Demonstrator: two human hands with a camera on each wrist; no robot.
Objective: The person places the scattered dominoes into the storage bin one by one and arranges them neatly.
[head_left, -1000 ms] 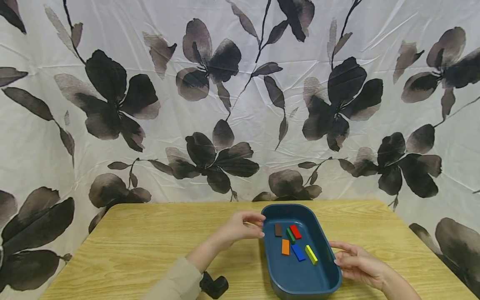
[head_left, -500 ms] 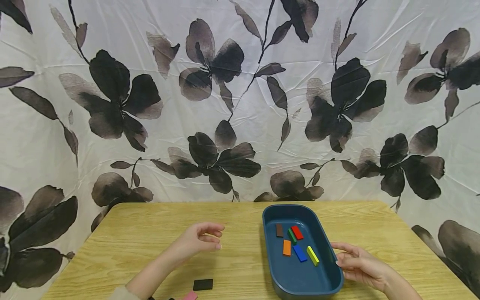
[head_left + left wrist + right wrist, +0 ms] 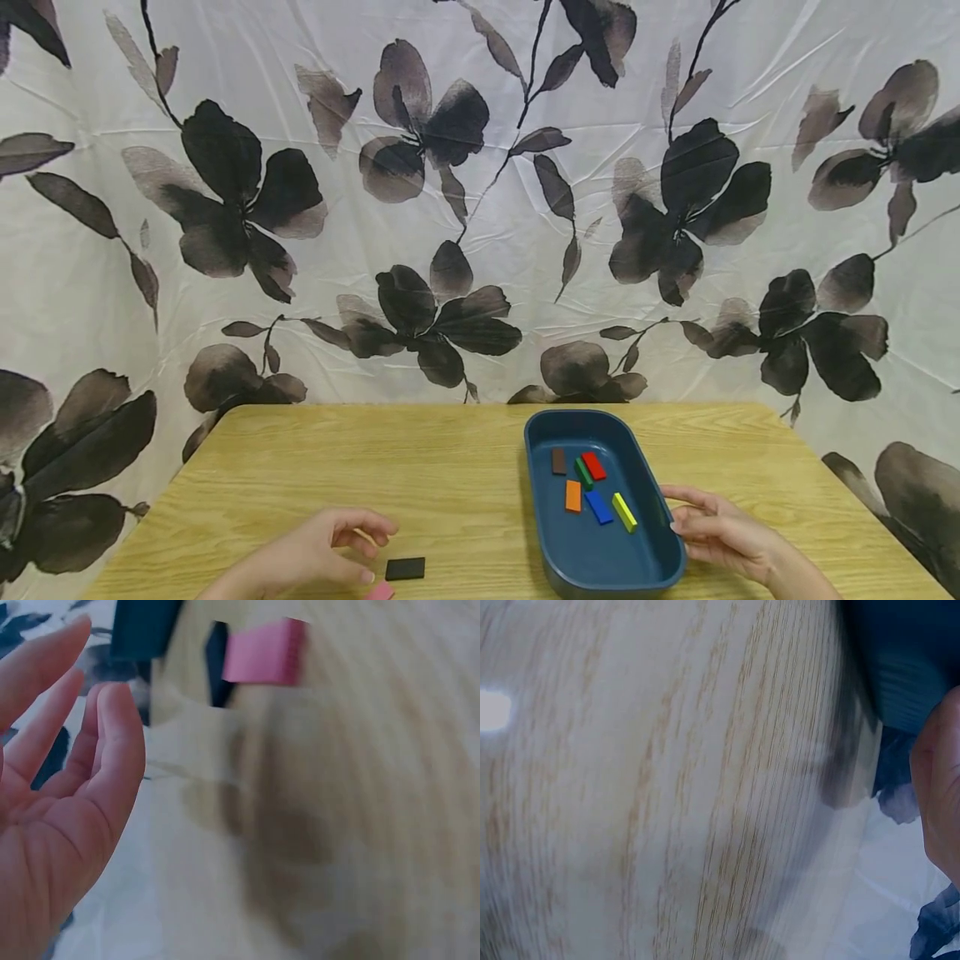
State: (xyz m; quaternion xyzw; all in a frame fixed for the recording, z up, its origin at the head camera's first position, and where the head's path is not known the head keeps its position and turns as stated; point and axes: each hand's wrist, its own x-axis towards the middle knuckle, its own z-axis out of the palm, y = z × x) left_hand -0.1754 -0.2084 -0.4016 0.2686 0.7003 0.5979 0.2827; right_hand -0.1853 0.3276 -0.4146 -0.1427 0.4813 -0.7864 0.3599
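Observation:
My left hand (image 3: pixel 318 550) hovers over the table beside a black block (image 3: pixel 405 568) and a pink block (image 3: pixel 380 591), fingers loosely bent and holding nothing. In the left wrist view the pink block (image 3: pixel 264 654) stands against the black block (image 3: pixel 217 664), apart from the hand (image 3: pixel 75 772). My right hand (image 3: pixel 727 533) rests its relaxed fingers against the right wall of a dark blue tray (image 3: pixel 600 577). Inside the tray lie brown (image 3: pixel 558 461), green (image 3: pixel 584 473), red (image 3: pixel 593 466), orange (image 3: pixel 573 497), blue (image 3: pixel 598 507) and yellow (image 3: pixel 624 512) blocks.
The wooden table (image 3: pixel 337 450) carries the tray right of centre. Behind it hangs a white floral cloth (image 3: pixel 480 208). In the right wrist view the tray's outer wall (image 3: pixel 907 667) appears at top right, next to part of the hand (image 3: pixel 941 787).
My left hand has moved from the tray's left rim, leftward and toward the front edge, to the black and pink blocks, which its arm hid earlier. The right hand stays at the tray.

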